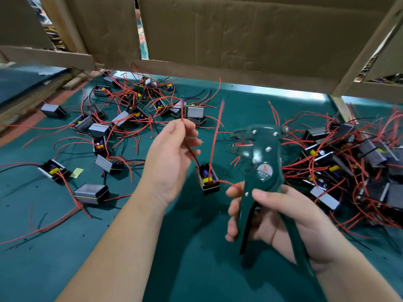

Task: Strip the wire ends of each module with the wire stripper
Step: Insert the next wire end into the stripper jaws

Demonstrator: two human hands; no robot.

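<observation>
I see left hand pinching thin black wire, boxy module just below, centre. Right hand wraps glossy green wire stripper handles; its head is blurred.

Left hand and right hand: bare, as are both forearms up to the frame edge (right thumbnail trimmed short, unpainted).
</observation>
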